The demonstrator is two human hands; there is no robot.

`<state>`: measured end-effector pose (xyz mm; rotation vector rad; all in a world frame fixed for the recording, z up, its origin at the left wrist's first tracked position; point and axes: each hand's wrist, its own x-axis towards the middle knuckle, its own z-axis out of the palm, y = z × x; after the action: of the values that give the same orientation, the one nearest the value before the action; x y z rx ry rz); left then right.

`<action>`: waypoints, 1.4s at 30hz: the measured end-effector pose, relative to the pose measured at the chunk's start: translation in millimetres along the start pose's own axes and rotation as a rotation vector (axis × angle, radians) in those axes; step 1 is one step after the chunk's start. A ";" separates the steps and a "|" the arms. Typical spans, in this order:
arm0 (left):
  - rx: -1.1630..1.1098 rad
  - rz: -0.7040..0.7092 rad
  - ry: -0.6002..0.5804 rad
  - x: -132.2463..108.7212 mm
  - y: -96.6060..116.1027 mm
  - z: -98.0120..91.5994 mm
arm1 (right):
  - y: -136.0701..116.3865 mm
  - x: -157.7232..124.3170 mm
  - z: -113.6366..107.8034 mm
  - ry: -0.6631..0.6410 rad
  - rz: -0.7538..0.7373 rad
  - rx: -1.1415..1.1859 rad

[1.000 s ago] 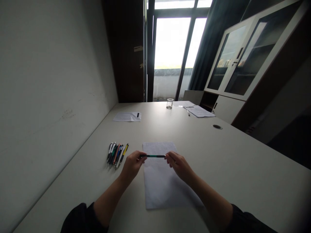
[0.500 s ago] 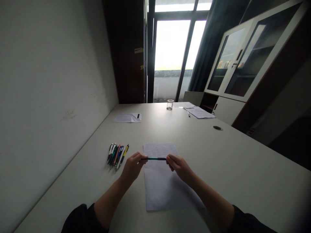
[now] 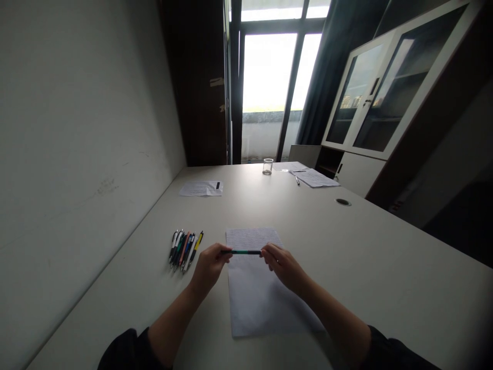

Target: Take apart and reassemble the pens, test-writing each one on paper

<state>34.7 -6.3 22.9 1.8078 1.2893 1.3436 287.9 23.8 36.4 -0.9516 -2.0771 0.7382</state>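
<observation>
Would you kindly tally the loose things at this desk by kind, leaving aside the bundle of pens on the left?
Sheets of paper: 4
Pens: 2, the green pen between left hand and right hand, and a far pen
Glass: 1
Small dark item: 1
Total: 8

Spare pens: laid side by side on counter.
Glass: placed at far end.
Papers: spread just beside glass.

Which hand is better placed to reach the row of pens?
Left, probably: left hand sits beside the row of pens, while the right hand holds the far end of the green pen over the paper.
</observation>
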 end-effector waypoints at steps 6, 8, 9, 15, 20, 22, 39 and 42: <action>0.050 0.059 -0.013 -1.5 0.3 -0.1 | -0.4 0.4 -0.9 -0.020 0.062 0.012; 0.075 0.095 -0.017 -1.7 0.9 -0.5 | -0.3 0.9 -0.8 -0.023 0.091 0.020; 0.085 0.111 -0.019 -1.7 1.3 -0.8 | 0.0 1.1 -0.6 -0.026 0.105 0.025; 0.117 0.145 -0.027 -1.3 3.5 -1.3 | 3.8 1.2 1.1 -0.062 0.181 0.078; 0.078 0.113 -0.017 -2.0 5.9 -0.6 | 1.8 3.0 -0.1 -0.013 0.034 -0.055; 0.075 0.103 -0.028 -2.4 7.2 -0.2 | 0.0 3.8 -0.8 0.016 -0.070 -0.138; 0.075 0.083 -0.114 -4.4 11.0 6.3 | -10.3 -2.7 0.9 -0.080 -0.301 -0.418; 0.022 0.049 -0.085 -3.0 9.4 5.2 | -4.8 -2.4 1.6 -0.016 -0.216 -0.345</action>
<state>42.9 -12.1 27.7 1.9021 1.2263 1.2685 285.9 18.8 38.1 -0.8832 -2.3219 0.2808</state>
